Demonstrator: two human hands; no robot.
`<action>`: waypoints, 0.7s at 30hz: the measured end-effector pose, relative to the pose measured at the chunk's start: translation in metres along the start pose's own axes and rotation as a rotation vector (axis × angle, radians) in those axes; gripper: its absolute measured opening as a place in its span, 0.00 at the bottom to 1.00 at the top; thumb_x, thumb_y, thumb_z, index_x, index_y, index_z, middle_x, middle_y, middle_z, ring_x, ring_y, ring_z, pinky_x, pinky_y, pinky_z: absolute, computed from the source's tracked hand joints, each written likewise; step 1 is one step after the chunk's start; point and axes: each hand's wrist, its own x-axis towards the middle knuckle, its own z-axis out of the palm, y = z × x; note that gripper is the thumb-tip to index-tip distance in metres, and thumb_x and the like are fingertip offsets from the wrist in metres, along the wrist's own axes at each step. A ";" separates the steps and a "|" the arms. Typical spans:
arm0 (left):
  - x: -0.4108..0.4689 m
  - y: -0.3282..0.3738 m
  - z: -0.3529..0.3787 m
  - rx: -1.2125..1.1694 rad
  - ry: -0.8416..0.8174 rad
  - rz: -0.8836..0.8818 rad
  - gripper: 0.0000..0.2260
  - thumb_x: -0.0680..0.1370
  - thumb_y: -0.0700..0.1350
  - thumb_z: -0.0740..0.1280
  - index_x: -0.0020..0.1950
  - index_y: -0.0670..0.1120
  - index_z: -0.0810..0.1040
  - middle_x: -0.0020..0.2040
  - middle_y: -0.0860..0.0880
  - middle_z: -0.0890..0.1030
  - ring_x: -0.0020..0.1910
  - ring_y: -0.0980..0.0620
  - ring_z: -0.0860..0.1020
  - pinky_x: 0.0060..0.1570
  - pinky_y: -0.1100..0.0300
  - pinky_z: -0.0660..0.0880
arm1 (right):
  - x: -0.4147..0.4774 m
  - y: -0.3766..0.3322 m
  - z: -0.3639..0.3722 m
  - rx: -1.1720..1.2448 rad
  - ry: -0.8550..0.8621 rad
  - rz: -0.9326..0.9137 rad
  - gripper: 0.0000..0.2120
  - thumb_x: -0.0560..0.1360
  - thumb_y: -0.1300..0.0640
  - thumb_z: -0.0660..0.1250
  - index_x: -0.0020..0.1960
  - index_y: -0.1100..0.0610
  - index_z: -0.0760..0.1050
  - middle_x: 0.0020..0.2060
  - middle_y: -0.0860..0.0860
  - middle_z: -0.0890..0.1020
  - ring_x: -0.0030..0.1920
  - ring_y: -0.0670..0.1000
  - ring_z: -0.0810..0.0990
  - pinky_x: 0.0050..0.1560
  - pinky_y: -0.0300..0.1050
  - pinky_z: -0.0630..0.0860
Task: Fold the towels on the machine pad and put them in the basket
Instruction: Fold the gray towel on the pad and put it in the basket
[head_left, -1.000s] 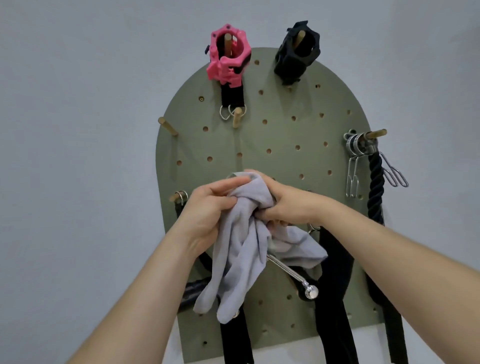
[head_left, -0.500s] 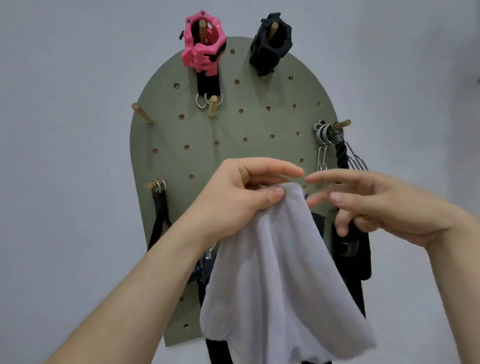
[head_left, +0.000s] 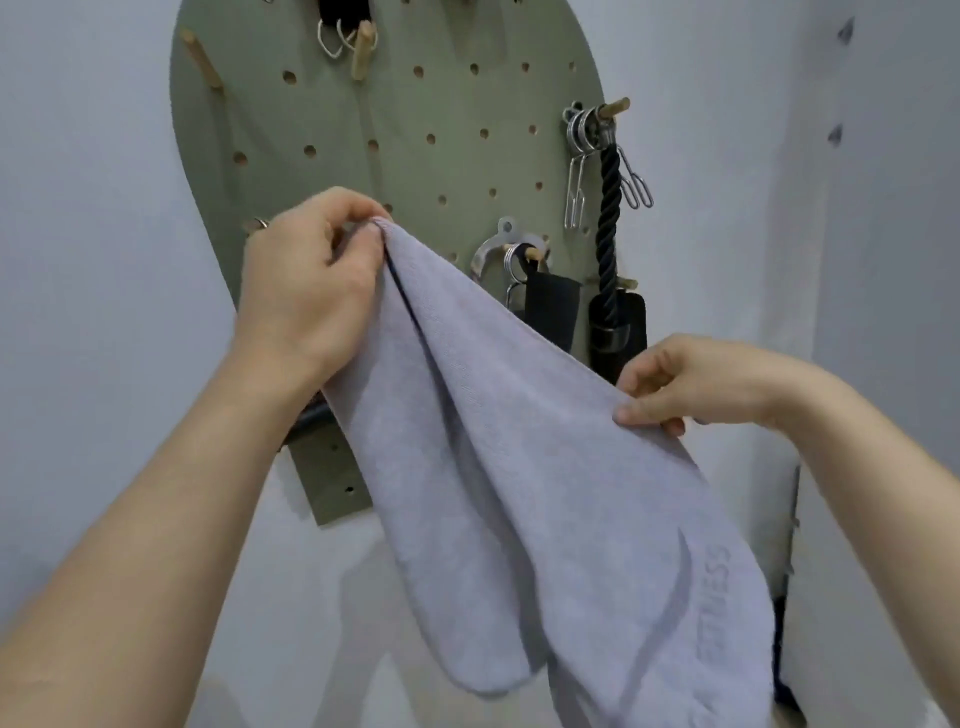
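Note:
A pale lilac-grey towel (head_left: 524, 467) hangs in the air in front of me, stretched along its top edge between my two hands. My left hand (head_left: 311, 280) pinches one upper corner, held high at the left. My right hand (head_left: 691, 384) pinches the top edge lower down at the right. The cloth sags in loose folds below, with woven lettering near its lower right. Neither the basket nor the machine pad is in view.
An olive-green pegboard (head_left: 405, 130) hangs on the white wall right behind the towel, with wooden pegs, metal clips (head_left: 582, 156), a black rope handle (head_left: 608, 223) and black straps (head_left: 550, 306). A wall corner runs down the right side.
My right hand has moved down and to the right and taken hold of the towel's top edge, spreading it out. The view has tilted down; the pink and black collars have left the frame.

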 end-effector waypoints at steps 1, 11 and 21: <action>-0.006 -0.003 -0.007 -0.042 -0.011 -0.115 0.08 0.75 0.45 0.63 0.40 0.55 0.79 0.38 0.61 0.80 0.42 0.59 0.78 0.46 0.60 0.74 | 0.000 0.004 0.005 0.042 0.157 0.038 0.06 0.73 0.55 0.73 0.39 0.56 0.80 0.28 0.50 0.78 0.28 0.48 0.74 0.28 0.36 0.68; -0.202 0.009 -0.051 -0.305 -1.116 -0.599 0.04 0.73 0.47 0.70 0.44 0.50 0.76 0.31 0.47 0.76 0.31 0.51 0.71 0.30 0.61 0.67 | -0.039 -0.020 0.056 0.248 0.716 -0.062 0.11 0.76 0.52 0.63 0.42 0.55 0.82 0.33 0.55 0.83 0.37 0.54 0.84 0.48 0.56 0.80; -0.340 0.131 -0.069 -0.246 -0.188 -0.737 0.06 0.78 0.43 0.67 0.53 0.52 0.80 0.50 0.54 0.82 0.48 0.48 0.79 0.40 0.60 0.79 | -0.181 -0.054 0.133 0.949 -0.220 -0.356 0.07 0.74 0.62 0.67 0.44 0.63 0.83 0.40 0.61 0.79 0.42 0.57 0.75 0.45 0.50 0.69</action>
